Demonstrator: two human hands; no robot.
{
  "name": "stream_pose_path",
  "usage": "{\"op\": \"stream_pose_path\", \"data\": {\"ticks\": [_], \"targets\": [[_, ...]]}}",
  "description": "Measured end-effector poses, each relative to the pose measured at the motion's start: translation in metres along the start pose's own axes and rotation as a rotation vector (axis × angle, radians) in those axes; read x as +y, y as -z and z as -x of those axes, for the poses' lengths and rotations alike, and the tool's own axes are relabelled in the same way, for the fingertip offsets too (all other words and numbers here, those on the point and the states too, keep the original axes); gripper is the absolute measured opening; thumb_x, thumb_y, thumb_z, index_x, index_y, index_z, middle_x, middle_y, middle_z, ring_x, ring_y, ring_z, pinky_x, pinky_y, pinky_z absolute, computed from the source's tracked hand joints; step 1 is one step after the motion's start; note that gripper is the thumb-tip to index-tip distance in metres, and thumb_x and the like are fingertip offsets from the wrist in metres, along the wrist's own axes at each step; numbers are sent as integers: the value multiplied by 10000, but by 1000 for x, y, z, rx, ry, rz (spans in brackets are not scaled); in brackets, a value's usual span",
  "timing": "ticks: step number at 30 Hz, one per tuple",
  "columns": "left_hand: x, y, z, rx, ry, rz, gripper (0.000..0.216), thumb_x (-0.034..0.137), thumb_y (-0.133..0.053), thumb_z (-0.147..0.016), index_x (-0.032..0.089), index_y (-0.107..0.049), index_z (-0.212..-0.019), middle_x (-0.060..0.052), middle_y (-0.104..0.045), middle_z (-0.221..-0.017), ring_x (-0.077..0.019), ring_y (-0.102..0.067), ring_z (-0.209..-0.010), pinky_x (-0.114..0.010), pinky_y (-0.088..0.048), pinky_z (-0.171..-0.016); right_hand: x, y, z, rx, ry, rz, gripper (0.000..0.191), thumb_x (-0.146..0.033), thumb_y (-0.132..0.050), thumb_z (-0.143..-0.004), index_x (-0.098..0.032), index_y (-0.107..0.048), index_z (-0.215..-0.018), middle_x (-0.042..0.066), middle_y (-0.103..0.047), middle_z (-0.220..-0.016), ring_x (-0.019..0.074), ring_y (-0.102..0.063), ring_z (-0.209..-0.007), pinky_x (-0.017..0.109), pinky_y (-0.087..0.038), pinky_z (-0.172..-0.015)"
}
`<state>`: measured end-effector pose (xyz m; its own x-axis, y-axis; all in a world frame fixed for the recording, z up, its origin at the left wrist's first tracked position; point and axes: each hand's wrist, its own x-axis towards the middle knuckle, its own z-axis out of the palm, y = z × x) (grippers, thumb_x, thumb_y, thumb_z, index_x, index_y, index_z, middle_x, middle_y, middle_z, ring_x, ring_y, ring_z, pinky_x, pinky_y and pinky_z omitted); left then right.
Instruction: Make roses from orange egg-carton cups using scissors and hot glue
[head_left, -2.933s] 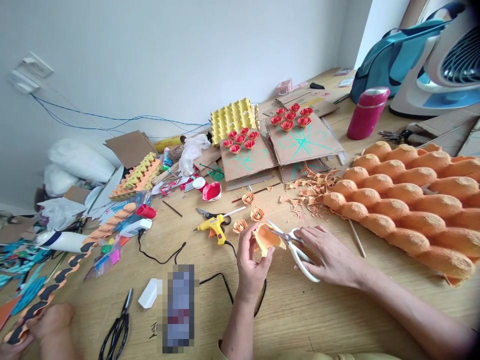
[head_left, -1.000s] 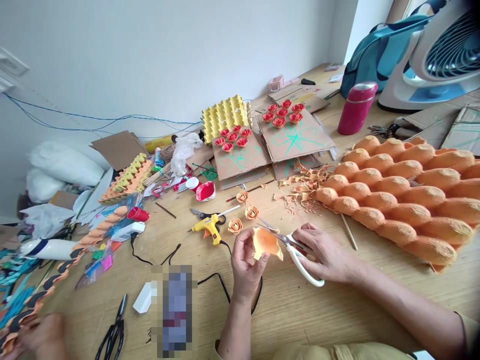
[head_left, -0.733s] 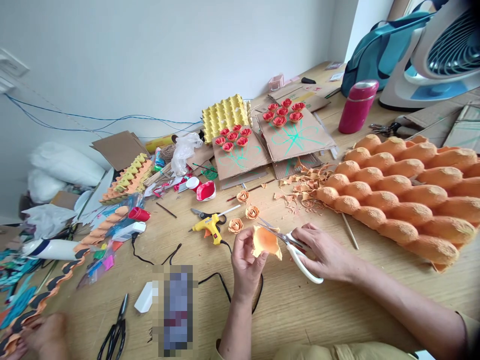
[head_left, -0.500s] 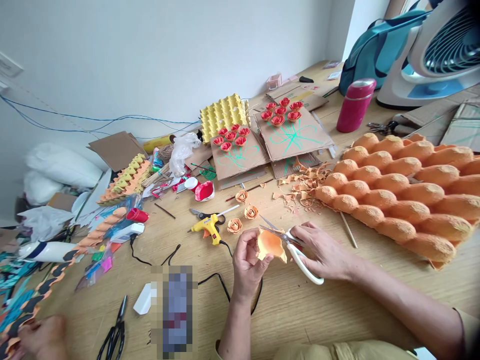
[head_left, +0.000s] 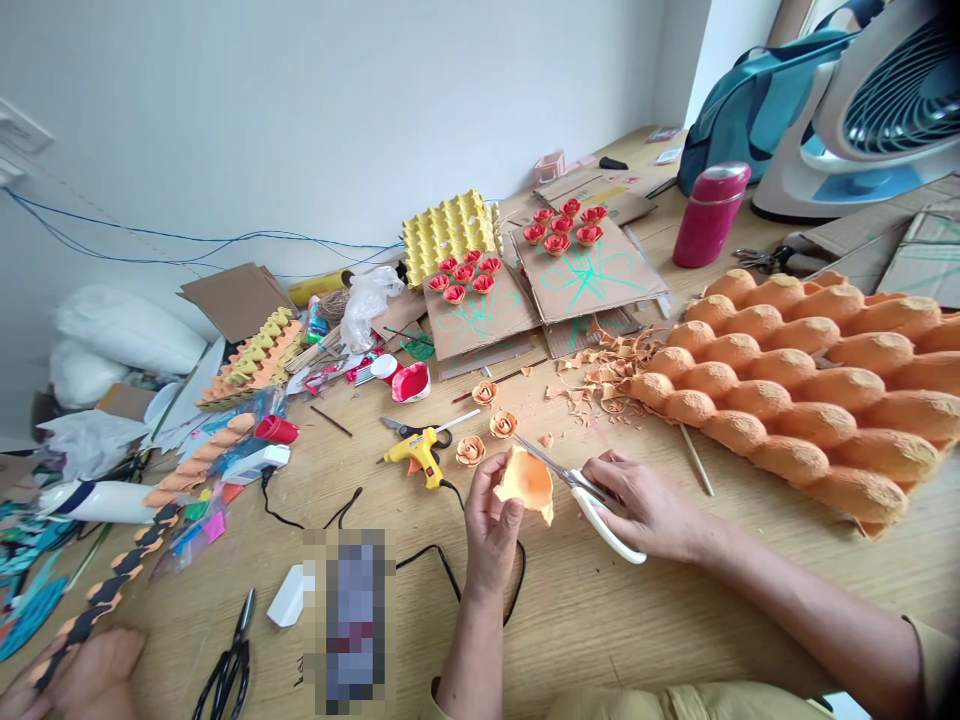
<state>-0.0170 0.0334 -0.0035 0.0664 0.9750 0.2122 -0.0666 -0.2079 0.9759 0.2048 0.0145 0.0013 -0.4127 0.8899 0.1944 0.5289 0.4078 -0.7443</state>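
Observation:
An orange egg-carton cup (head_left: 529, 484) with a ragged rim is pinched in my left hand (head_left: 491, 530), its hollow facing up. My right hand (head_left: 646, 503) grips white-handled scissors (head_left: 609, 528), whose blades point left beside the cup's upper edge; whether they touch it I cannot tell. Just beyond lie several orange carton roses (head_left: 503, 424) and a small orange scrap (head_left: 546, 440). To their left rests a yellow glue gun (head_left: 421, 453).
Right of my hands is a large orange egg tray (head_left: 795, 370), with trimmings (head_left: 600, 378) beside it. Red roses (head_left: 556, 243) stand on cardboard (head_left: 585, 285). Black-handled scissors (head_left: 229, 660) lie front left. Another person's hand (head_left: 101, 665) holds a partly black-painted carton strip (head_left: 112, 590).
My left hand has tilted the cup and drawn it left, away from the scissors. A small scrap now lies on the table behind it. The other person's hand and strip have shifted right.

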Motion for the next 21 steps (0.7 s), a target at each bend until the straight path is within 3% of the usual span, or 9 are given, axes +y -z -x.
{"op": "stream_pose_path", "data": {"ticks": [8, 12, 17, 21], "targets": [[-12, 5, 3, -9, 81, 56, 598, 620, -663, -853, 194, -632, -1270, -147, -656, -1290, -287, -621, -1188, -372, -491, -1005, -5, 4, -4, -32, -20, -30, 191, -361, -436, -1003, -225, -481, -876, 45, -614, -813, 212, -552, -745, 371, -449, -771], [-11, 5, 3, 38, 87, 47, 604, 638, -666, -839, 183, -647, -1236, -140, -669, -1252, -284, -625, -1180, -368, -486, -1013, -3, 6, -5, -36, -3, 27, 163, -355, -471, -991, -212, -515, -927, 60, -640, -865, 226, -582, -793, 406, -448, -832], [-9, 4, 1, 63, 110, 98, 542, 651, -628, -859, 200, -659, -1157, -87, -724, -1024, -241, -682, -979, -365, -529, -939, -3, 8, -5, -54, -1, 60, 169, -367, -488, -988, -210, -532, -943, 65, -649, -874, 235, -599, -810, 420, -451, -842], [-10, 4, -1, 122, 64, 78, 511, 597, -656, -866, 215, -650, -1206, -106, -699, -1193, -251, -635, -1160, -358, -487, -1027, -3, 9, -5, -55, -23, 41, 153, -351, -491, -991, -212, -532, -941, 66, -660, -887, 234, -613, -819, 410, -460, -829]]}}
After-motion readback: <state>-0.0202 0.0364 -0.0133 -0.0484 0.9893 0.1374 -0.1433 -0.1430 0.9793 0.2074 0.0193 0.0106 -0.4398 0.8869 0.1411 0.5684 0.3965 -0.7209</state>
